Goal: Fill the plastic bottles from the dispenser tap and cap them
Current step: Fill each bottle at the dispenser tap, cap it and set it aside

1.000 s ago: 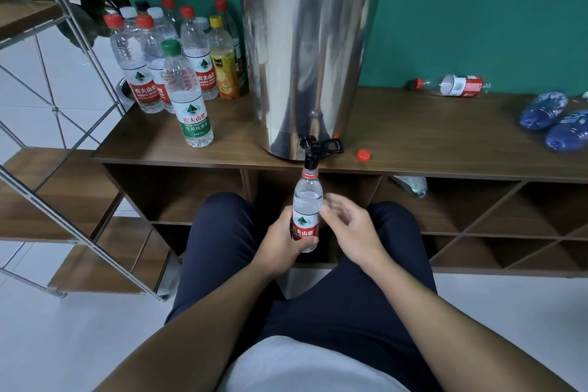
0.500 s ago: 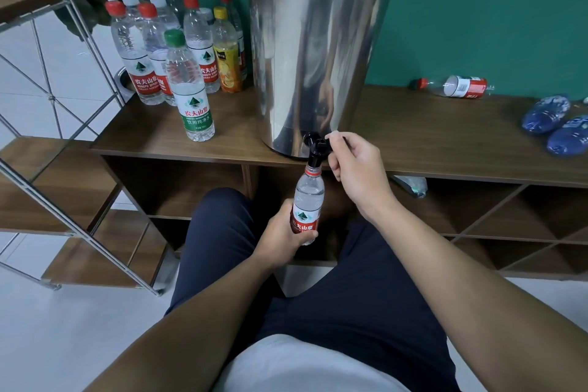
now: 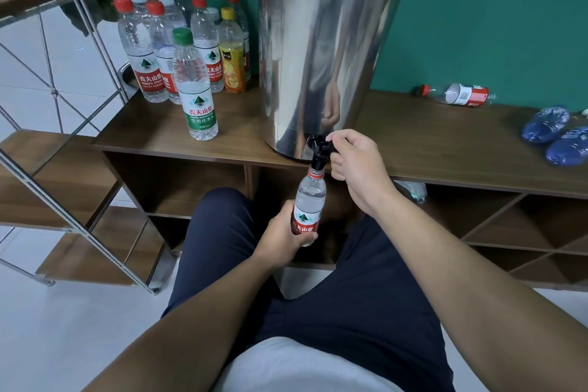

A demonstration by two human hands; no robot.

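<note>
A clear plastic bottle point(image 3: 309, 200) with a red label is held upright under the black tap point(image 3: 319, 149) of the steel dispenser point(image 3: 321, 54); its open neck sits right at the spout. My left hand point(image 3: 283, 237) grips the bottle around its lower half. My right hand point(image 3: 356, 165) curls around the tap's lever, fingers pinching it. The loose red cap seen earlier on the shelf is hidden behind my right hand.
Several capped bottles point(image 3: 178, 51) stand on the wooden shelf point(image 3: 445, 149) left of the dispenser, a green-capped one point(image 3: 194, 86) in front. A red-label bottle point(image 3: 458, 95) lies at the back right, near two blue crushed bottles point(image 3: 556, 134). A metal rack point(image 3: 63, 124) stands at left.
My right hand rose from beside the bottle to the tap lever and now grips it. The bottle stays under the spout in my left hand.
</note>
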